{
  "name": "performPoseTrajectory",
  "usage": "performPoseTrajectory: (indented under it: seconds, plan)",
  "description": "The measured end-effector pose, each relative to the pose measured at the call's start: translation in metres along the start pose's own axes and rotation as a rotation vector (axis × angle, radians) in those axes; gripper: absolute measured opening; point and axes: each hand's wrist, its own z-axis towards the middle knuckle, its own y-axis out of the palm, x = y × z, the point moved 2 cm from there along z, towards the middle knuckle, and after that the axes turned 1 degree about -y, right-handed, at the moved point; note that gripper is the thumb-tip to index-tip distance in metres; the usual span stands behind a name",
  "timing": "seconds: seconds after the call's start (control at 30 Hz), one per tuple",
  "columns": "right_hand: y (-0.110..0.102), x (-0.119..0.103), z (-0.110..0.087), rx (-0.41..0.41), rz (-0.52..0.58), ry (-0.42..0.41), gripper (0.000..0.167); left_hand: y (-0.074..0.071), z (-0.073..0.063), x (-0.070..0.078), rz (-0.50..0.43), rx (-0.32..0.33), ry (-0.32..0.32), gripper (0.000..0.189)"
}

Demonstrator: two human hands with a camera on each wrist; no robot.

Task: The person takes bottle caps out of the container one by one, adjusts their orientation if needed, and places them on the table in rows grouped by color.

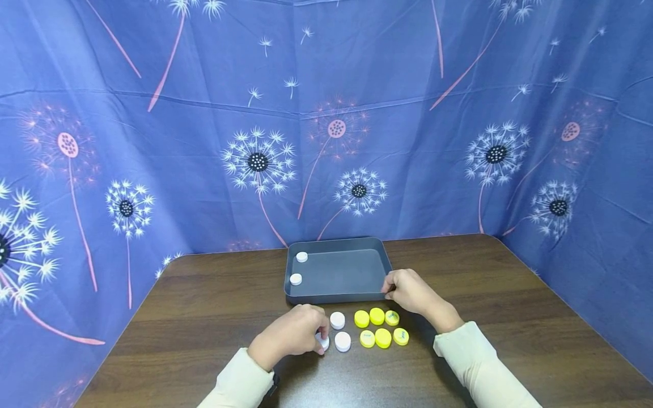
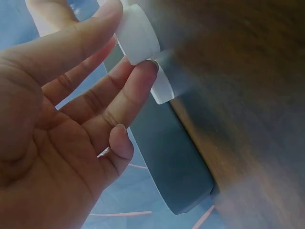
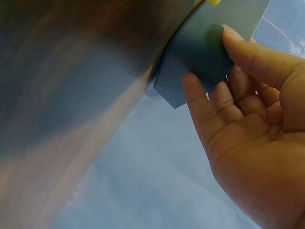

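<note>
My left hand [image 1: 293, 334] pinches a white bottle cap [image 1: 322, 341] at the table, thumb on one side and fingers on the other; the left wrist view shows this cap [image 2: 138, 36] close up. Beside it on the table lie two more white caps, a rear one [image 1: 337, 320] and a front one [image 1: 343, 341]. My right hand [image 1: 412, 292] grips the front right corner of a dark grey tray [image 1: 347, 272], thumb and fingers at its wall [image 3: 205, 57]. Inside the tray, along its left side, are two white caps, one at the back [image 1: 302, 256] and one nearer [image 1: 296, 279].
Several yellow caps [image 1: 377, 316] lie in two rows on the brown wooden table [image 1: 204, 306], right of the white ones and in front of the tray. A blue cloth [image 1: 408, 170] with dandelion prints hangs behind the table and at its sides.
</note>
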Motion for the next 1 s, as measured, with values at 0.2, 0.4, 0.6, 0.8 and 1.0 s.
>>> performPoseTrajectory:
  seconds: [0.2, 0.4, 0.6, 0.8, 1.0]
  plan:
    - [0.0012, 0.0000, -0.0007, -0.004, 0.009, 0.013, 0.021, 0.0006, -0.0009, 0.0001, 0.005, 0.002, -0.005, 0.027]
    - [0.0010, 0.0019, -0.0003, 0.001, 0.018, 0.020, 0.021, 0.0010, -0.0005, -0.0008, -0.013, 0.007, 0.009, 0.025]
    - [0.0011, 0.0042, 0.0010, -0.005, 0.017, 0.008, 0.021, 0.0010, 0.0005, -0.0012, -0.030, -0.007, 0.001, 0.023]
    - [0.0006, 0.0049, 0.0021, 0.003, 0.015, 0.008, 0.022, -0.0005, 0.0014, -0.0003, -0.025, -0.008, 0.002, 0.023]
    - [0.0021, 0.0042, 0.0033, 0.004, 0.013, 0.012, 0.023, -0.0009, 0.0001, -0.0013, -0.019, -0.009, -0.005, 0.024]
